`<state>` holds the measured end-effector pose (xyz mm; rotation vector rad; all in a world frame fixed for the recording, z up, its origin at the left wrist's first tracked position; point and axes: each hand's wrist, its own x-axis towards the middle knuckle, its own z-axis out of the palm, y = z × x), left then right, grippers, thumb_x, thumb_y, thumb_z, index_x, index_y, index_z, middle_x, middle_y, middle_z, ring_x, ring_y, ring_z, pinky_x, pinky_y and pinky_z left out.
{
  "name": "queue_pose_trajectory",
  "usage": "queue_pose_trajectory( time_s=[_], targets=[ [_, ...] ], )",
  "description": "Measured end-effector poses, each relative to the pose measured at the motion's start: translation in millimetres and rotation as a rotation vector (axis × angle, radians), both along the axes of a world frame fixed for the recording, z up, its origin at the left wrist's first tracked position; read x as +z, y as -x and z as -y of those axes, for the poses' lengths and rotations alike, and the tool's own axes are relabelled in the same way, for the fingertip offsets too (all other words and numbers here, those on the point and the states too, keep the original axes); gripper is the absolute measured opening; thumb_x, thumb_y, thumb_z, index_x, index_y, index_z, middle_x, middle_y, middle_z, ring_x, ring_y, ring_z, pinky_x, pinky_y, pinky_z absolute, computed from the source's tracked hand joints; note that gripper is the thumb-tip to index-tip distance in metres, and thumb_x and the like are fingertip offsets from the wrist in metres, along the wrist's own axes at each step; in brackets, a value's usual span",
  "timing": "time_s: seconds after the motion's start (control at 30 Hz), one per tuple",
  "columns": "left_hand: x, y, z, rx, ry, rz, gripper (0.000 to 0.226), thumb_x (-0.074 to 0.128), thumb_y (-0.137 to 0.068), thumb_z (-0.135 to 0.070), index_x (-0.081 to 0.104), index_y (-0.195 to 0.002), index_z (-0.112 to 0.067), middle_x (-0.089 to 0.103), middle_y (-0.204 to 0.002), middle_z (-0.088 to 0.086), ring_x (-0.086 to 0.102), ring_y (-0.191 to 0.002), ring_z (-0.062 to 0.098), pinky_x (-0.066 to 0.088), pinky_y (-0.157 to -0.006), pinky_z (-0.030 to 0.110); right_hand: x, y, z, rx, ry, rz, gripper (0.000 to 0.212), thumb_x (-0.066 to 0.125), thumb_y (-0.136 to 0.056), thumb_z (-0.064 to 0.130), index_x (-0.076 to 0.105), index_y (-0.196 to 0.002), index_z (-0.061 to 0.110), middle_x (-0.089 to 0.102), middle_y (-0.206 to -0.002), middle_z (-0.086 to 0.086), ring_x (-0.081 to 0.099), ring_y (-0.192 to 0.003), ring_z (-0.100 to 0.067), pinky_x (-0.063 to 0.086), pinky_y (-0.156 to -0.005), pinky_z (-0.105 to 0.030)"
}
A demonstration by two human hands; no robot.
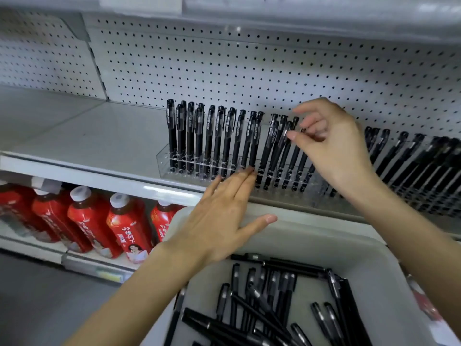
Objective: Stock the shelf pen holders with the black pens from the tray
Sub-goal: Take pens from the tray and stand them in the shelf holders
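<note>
- Lower left of the frame: red bottles (119, 228) on the shelf below, no part of this job.
- Centre: the clear holder (174, 163) sits near the shelf (82, 136) edge, its pens (219, 138) upright in slots (easy to count and pick).
- Centre, lower: the left hand (219, 221) lies flat, fingers spread and holding nothing, fingertips touching the holder's front, probably to steady it.
- Right of centre: the right hand (331, 151) has thumb and forefinger narrowed at a pen top; whether they grip it, I cannot tell.
- Bottom right: the tray (324, 236) holds many loose black pens (262, 308), so stocking looks unfinished.
</note>
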<state>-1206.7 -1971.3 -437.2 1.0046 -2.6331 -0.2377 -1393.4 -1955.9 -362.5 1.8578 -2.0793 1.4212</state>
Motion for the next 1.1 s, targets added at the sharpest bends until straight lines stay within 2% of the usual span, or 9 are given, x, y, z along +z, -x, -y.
queue_pose_trajectory(
  time_s=[0.07, 0.13, 0.3, 0.53, 0.67, 0.9, 0.97, 1.07, 1.1],
  targets=[
    [5.3, -10.9, -8.5, 0.029, -0.022, 0.023, 0.082, 0.012, -0.086, -0.070, -0.002, -0.151, -0.023, -0.006, -0.157, -0.010, -0.009, -0.138, -0.003, -0.009, -0.116, 0.029, 0.2, -5.7, -20.2, 0.034, -0.021, 0.065, 0.023, 0.067, -0.085, 0.020, 0.060, -0.106, 0.027, 0.058, -0.087, 0.012, 0.057, -0.078, 0.001, 0.042, -0.070, -0.005],
    [5.2, -29.7, -21.2, 0.077, -0.078, -0.002, 0.082, 0.012, -0.085, -0.072, -0.002, -0.151, -0.025, -0.006, -0.157, -0.012, -0.010, -0.139, -0.004, -0.008, -0.116, 0.028, -12.1, -12.6, -45.1, 0.134, -0.078, 0.145, 0.018, 0.067, -0.085, 0.018, 0.062, -0.100, 0.025, 0.061, -0.083, 0.009, 0.063, -0.074, -0.010, 0.051, -0.071, -0.022],
    [-13.9, -77.9, -60.5, 0.246, -0.273, -0.115, 0.091, 0.012, -0.073, -0.081, 0.001, -0.150, -0.033, -0.006, -0.154, -0.022, -0.009, -0.138, -0.009, -0.003, -0.111, 0.019, -89.0, -19.3, -94.2, 0.286, -0.421, 0.228, 0.009, 0.071, -0.078, 0.021, 0.065, -0.081, 0.027, 0.065, -0.073, 0.000, 0.061, -0.066, -0.022, 0.052, -0.065, -0.038],
    [-21.6, -80.6, -70.7, 0.291, -0.250, -0.113, 0.086, 0.023, -0.081, -0.073, 0.005, -0.151, -0.026, -0.003, -0.156, -0.016, -0.009, -0.139, -0.007, -0.005, -0.108, 0.012, -137.9, -36.3, -106.1, 0.351, -0.657, 0.141, 0.008, 0.075, -0.075, 0.031, 0.067, -0.075, 0.029, 0.068, -0.071, 0.002, 0.061, -0.069, -0.009, 0.045, -0.067, -0.025],
    [-19.3, -79.7, -74.4, 0.305, -0.260, -0.096, 0.087, 0.019, -0.079, -0.073, 0.004, -0.151, -0.026, -0.004, -0.156, -0.016, -0.010, -0.135, -0.011, -0.008, -0.105, 0.009, -145.0, -46.0, -105.8, 0.367, -0.720, 0.059, 0.016, 0.075, -0.076, 0.037, 0.062, -0.069, 0.030, 0.061, -0.063, 0.005, 0.053, -0.056, 0.003, 0.038, -0.057, -0.012],
    [-20.0, -79.9, -72.8, 0.297, -0.240, -0.068, 0.083, 0.021, -0.084, -0.066, 0.002, -0.151, -0.022, -0.005, -0.158, -0.011, -0.010, -0.140, -0.003, -0.006, -0.110, 0.015, -159.7, -46.2, -104.1, 0.391, -0.733, 0.063, 0.028, 0.082, -0.068, 0.034, 0.059, -0.055, 0.027, 0.061, -0.054, 0.018, 0.052, -0.051, 0.001, 0.035, -0.051, -0.014],
    [-20.5, -79.3, -73.1, 0.292, -0.232, -0.063, 0.081, 0.023, -0.086, -0.065, 0.002, -0.151, -0.021, -0.005, -0.158, -0.010, -0.010, -0.140, -0.003, -0.007, -0.110, 0.015, -158.1, -47.3, -105.0, 0.420, -0.744, 0.097, 0.025, 0.083, -0.060, 0.046, 0.063, -0.061, 0.030, 0.062, -0.056, 0.015, 0.052, -0.052, 0.000, 0.037, -0.053, -0.017],
    [-17.6, -79.1, -72.2, 0.285, -0.261, -0.079, 0.077, 0.029, -0.091, -0.061, 0.005, -0.152, -0.020, -0.002, -0.158, -0.009, -0.008, -0.141, -0.001, -0.005, -0.111, 0.016, -153.0, -43.7, -103.8, 0.458, -0.663, 0.246, 0.054, 0.070, -0.030, 0.082, 0.063, -0.063, 0.040, 0.062, -0.055, 0.002, 0.049, -0.049, 0.000, 0.037, -0.051, -0.016],
    [-16.7, -79.1, -71.3, 0.280, -0.255, -0.068, 0.076, 0.030, -0.092, -0.060, 0.006, -0.152, -0.020, 0.000, -0.158, -0.008, -0.006, -0.142, 0.000, -0.004, -0.112, 0.017, -150.2, -42.7, -102.8, 0.467, -0.626, 0.266, 0.056, 0.068, -0.032, 0.084, 0.063, -0.064, 0.038, 0.062, -0.055, 0.001, 0.047, -0.048, -0.001, 0.036, -0.051, -0.016]
  ],
)
